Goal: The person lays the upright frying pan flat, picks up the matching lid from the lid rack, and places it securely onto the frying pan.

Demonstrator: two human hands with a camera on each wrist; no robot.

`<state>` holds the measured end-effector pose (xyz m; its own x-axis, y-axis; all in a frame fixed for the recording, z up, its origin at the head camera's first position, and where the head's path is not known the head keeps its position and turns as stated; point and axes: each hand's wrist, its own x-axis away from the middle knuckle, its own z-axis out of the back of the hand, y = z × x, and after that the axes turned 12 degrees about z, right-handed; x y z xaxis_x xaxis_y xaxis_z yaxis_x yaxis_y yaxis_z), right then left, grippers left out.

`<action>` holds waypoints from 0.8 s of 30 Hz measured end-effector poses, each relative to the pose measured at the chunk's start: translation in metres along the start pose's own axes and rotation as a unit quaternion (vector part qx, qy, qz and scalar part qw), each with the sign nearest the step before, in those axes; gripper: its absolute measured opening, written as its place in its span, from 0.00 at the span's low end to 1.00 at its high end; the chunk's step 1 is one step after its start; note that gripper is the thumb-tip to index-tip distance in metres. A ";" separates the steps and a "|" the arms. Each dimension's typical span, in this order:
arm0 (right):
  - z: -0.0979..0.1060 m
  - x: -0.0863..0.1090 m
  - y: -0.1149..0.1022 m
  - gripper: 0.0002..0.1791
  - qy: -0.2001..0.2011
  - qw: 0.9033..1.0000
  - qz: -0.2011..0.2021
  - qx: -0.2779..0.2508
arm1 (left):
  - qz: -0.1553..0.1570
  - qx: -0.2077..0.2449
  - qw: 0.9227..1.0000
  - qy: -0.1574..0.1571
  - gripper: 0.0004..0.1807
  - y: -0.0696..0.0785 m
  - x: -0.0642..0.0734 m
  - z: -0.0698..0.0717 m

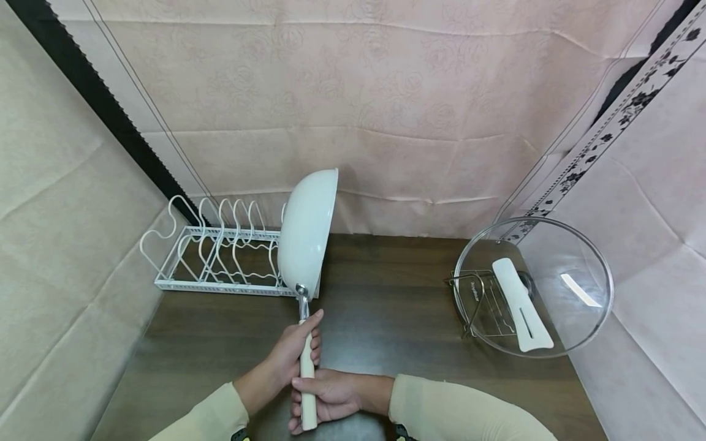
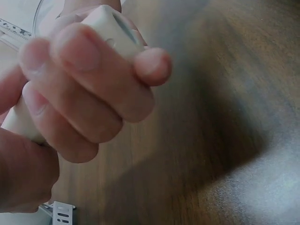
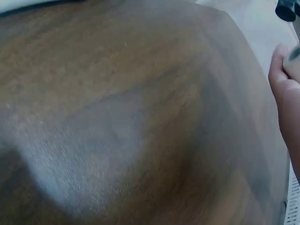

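Observation:
A white wok [image 1: 309, 233] is turned on its side, with its bowl up and away from me and its opening facing right. It overlaps the right end of a white dish rack [image 1: 220, 285]. Its pale handle [image 1: 307, 361] points back toward me. My left hand [image 1: 289, 355] grips the handle near the metal neck, thumb along the top. Closer to me, my right hand [image 1: 331, 395] holds the same handle by its end, thumb across it. In the left wrist view, curled fingers wrap around the handle end [image 2: 105, 23].
On the right, a clear glass lid [image 1: 579, 263] stands at a wire stand [image 1: 485, 294]. A white slotted spatula [image 1: 521, 306] overlaps the lid. The brown wood-grain table [image 1: 397, 294] is bordered by cloth-covered walls [image 1: 386, 122] at the back and both sides.

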<state>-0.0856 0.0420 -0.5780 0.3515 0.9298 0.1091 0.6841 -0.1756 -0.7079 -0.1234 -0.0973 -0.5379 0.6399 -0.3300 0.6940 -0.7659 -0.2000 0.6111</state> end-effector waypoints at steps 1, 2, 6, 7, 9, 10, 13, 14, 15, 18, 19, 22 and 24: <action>0.000 0.000 0.000 0.20 0.002 1.000 0.006 0.002 | -0.004 -0.001 1.000 0.000 0.26 0.000 0.000 0.000; -0.001 0.000 0.001 0.20 0.004 1.000 0.011 0.003 | -0.008 -0.002 1.000 0.001 0.26 0.000 -0.001 0.000; -0.003 -0.001 0.001 0.20 0.014 1.000 0.014 0.001 | -0.014 0.002 1.000 0.002 0.25 -0.001 -0.002 -0.001; -0.003 -0.001 0.001 0.20 0.016 1.000 0.012 -0.002 | -0.014 0.003 1.000 0.001 0.25 -0.001 -0.002 -0.001; -0.003 -0.002 0.002 0.20 0.018 1.000 0.009 -0.009 | -0.014 0.007 1.000 0.000 0.25 -0.001 -0.002 -0.001; -0.003 -0.002 0.002 0.20 0.019 1.000 0.007 -0.012 | -0.014 0.008 1.000 -0.001 0.25 -0.001 -0.002 -0.001; -0.004 -0.003 0.004 0.20 0.023 1.000 0.010 -0.010 | -0.017 0.004 1.000 0.000 0.25 -0.001 -0.001 -0.001; -0.004 -0.003 0.004 0.20 0.023 1.000 0.012 -0.009 | -0.018 0.002 1.000 0.002 0.25 -0.002 -0.001 -0.001; -0.004 -0.003 0.005 0.20 0.024 1.000 0.014 -0.008 | -0.019 0.001 1.000 0.004 0.25 -0.002 0.000 -0.001; -0.005 -0.003 0.006 0.20 0.025 0.999 0.021 -0.003 | -0.025 -0.003 1.000 0.009 0.25 -0.003 0.001 -0.001; -0.005 -0.003 0.006 0.19 0.026 0.999 0.023 -0.002 | -0.028 -0.005 1.000 0.010 0.25 -0.003 0.001 0.000; -0.006 -0.003 0.007 0.19 0.031 0.999 0.029 0.002 | -0.034 -0.016 0.999 0.011 0.25 -0.003 0.001 0.001; -0.006 -0.003 0.007 0.19 0.036 0.999 0.031 0.003 | -0.035 -0.026 0.999 0.009 0.25 -0.003 0.001 0.002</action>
<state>-0.0779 0.0357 -0.5792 0.4380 0.8916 0.1150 0.6564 -0.2298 -0.7186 -0.1207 -0.0989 -0.5392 0.6930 -0.3001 0.6555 -0.7154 -0.1732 0.6769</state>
